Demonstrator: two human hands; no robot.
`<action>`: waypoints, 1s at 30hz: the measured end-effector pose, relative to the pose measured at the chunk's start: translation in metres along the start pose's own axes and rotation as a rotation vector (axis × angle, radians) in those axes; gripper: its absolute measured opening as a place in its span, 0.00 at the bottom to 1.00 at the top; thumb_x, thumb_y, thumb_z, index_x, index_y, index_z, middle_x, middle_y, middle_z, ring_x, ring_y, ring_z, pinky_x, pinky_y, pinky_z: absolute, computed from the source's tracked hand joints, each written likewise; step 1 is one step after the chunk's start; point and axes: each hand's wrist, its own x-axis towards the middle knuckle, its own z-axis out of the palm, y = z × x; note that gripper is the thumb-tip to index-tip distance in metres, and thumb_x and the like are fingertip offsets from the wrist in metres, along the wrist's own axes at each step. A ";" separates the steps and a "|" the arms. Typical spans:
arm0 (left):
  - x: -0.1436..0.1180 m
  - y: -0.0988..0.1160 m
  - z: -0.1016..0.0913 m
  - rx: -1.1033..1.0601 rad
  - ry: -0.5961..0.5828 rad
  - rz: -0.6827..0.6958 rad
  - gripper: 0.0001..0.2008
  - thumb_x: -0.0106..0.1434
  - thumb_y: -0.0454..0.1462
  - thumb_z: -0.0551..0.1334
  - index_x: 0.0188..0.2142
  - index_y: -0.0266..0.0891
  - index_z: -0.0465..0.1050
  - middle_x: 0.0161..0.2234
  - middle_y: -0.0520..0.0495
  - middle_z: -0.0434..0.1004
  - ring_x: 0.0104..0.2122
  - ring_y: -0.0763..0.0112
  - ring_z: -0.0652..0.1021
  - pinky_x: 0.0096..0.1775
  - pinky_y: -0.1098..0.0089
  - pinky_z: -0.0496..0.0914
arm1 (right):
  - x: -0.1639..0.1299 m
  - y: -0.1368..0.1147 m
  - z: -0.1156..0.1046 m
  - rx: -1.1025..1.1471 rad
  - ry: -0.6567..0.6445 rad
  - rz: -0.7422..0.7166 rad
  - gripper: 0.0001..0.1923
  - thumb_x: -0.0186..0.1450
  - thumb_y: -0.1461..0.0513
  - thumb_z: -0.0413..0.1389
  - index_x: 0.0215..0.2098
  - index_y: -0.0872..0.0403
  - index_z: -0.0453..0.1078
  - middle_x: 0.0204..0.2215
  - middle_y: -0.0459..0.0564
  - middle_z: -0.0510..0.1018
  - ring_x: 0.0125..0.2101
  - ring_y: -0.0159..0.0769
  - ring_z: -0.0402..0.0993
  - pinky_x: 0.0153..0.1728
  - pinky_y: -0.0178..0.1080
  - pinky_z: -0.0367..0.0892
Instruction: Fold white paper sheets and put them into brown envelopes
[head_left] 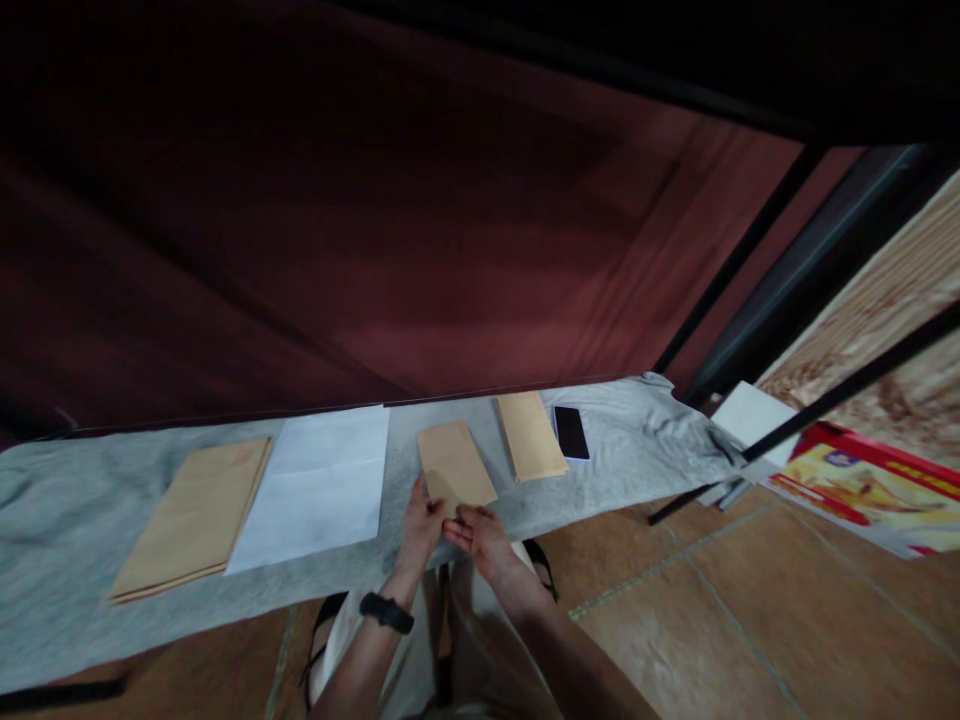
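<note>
In the head view, two bare hands are working at one small brown envelope (456, 458), which is lying at the middle of the gray cloth (637, 435), its near end reaching toward the front edge. The left hand (420, 525) is grasping its near left corner; the right hand (481, 532) is pinching the near edge, thumb above. One black wristband (386, 612) is circling the left wrist.

One pile of narrow envelopes (531, 435) is lying to the right, and one phone (571, 432) is resting just beside it, screen dark. To the left, one spread of white paper (319, 485) is touching or nearly touching one pile of large envelopes (199, 515); its layers are too blurred to count.

That large pile is bearing a faint reddish print at its far right corner, and one red and yellow package (874, 485) is showing lettering, both probably too soft to read. Gray cloth is showing as a strip between the white paper and the small brown envelope, and more widely right of the phone.
</note>
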 end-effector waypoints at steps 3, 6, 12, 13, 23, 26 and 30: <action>0.000 -0.003 -0.006 0.060 -0.050 0.011 0.33 0.58 0.31 0.59 0.64 0.36 0.58 0.29 0.52 0.80 0.30 0.66 0.81 0.35 0.65 0.76 | -0.003 -0.001 -0.004 -0.016 -0.052 0.129 0.14 0.62 0.53 0.60 0.33 0.56 0.69 0.28 0.54 0.80 0.28 0.39 0.81 0.35 0.43 0.78; 0.003 -0.004 -0.014 0.122 -0.065 0.028 0.31 0.57 0.29 0.57 0.61 0.38 0.62 0.26 0.53 0.79 0.27 0.67 0.80 0.31 0.67 0.74 | -0.010 -0.012 -0.015 -0.263 -0.204 0.182 0.20 0.68 0.50 0.52 0.38 0.59 0.74 0.32 0.58 0.82 0.29 0.39 0.81 0.33 0.42 0.77; 0.000 -0.004 -0.021 0.487 -0.046 0.106 0.26 0.60 0.32 0.56 0.59 0.36 0.67 0.30 0.48 0.81 0.30 0.63 0.81 0.36 0.64 0.74 | -0.011 -0.036 -0.036 -1.003 -0.146 -0.416 0.18 0.73 0.57 0.48 0.55 0.53 0.74 0.54 0.57 0.78 0.55 0.44 0.74 0.59 0.50 0.66; -0.002 -0.004 -0.021 0.525 -0.047 0.105 0.26 0.61 0.32 0.57 0.59 0.36 0.67 0.33 0.46 0.82 0.33 0.62 0.81 0.38 0.64 0.74 | -0.009 -0.036 -0.039 -1.121 -0.182 -0.513 0.19 0.73 0.58 0.49 0.59 0.51 0.71 0.59 0.55 0.74 0.60 0.43 0.68 0.64 0.51 0.59; 0.058 0.009 -0.002 0.799 -0.012 0.637 0.25 0.70 0.39 0.49 0.64 0.37 0.63 0.65 0.38 0.65 0.66 0.57 0.64 0.64 0.53 0.60 | 0.002 -0.014 -0.058 -1.713 -0.253 -0.901 0.31 0.72 0.58 0.53 0.70 0.55 0.55 0.65 0.56 0.66 0.64 0.42 0.63 0.67 0.49 0.54; 0.100 0.017 0.009 0.825 -0.118 0.671 0.27 0.71 0.41 0.48 0.66 0.35 0.60 0.67 0.38 0.62 0.68 0.59 0.60 0.67 0.53 0.56 | -0.002 -0.018 -0.055 -1.698 -0.246 -0.885 0.31 0.72 0.58 0.54 0.71 0.55 0.55 0.65 0.56 0.66 0.65 0.42 0.62 0.67 0.50 0.55; 0.136 0.017 0.016 0.886 -0.245 0.696 0.27 0.71 0.42 0.47 0.66 0.35 0.61 0.68 0.39 0.61 0.69 0.60 0.59 0.67 0.55 0.53 | -0.005 -0.021 -0.051 -1.684 -0.251 -0.849 0.31 0.73 0.59 0.53 0.71 0.55 0.52 0.66 0.56 0.65 0.65 0.42 0.62 0.67 0.49 0.55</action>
